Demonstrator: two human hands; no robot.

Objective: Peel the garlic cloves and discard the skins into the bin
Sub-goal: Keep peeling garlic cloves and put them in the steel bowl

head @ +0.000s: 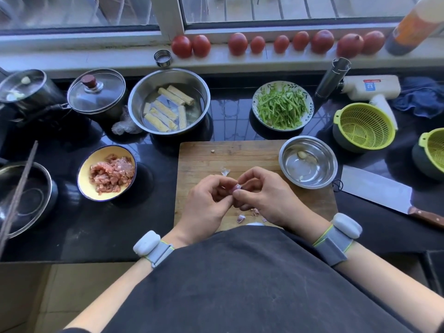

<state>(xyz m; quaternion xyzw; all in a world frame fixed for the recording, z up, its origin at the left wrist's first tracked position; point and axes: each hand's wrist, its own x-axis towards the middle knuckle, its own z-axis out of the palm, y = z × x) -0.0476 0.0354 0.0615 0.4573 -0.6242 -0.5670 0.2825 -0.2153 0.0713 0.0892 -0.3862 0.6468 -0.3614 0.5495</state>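
Midway through, judging by the layout. At centre frame, above the wooden cutting board (240, 155), a garlic clove (236, 187) pinched between both hands: left hand (207, 201) curled round it from the left side of the frame, right hand (264, 195) curled in from the right, thumb and fingertips close on the purplish skin. Clove only partly visible between the fingers; skin apparently part loosened, though hard to tell how much.

Done so far, as far as visible: peeled cloves (302, 155) lying in the small steel bowl (319, 179) right of centre, one at its upper wall, another pale piece near its lower rim. Exact count unclear.

Left to do: finishing this clove, then clearing the waste. Loose skins (241, 218) scattered on the board just below the hands, another white scrap (225, 171) just above them, none yet discarded. No bin anywhere in view, so the discard step not begun. Possibly more garlic at the board's lower edge, a pale rounded shape (254, 223) half hidden by the dark apron (252, 284); identity uncertain.
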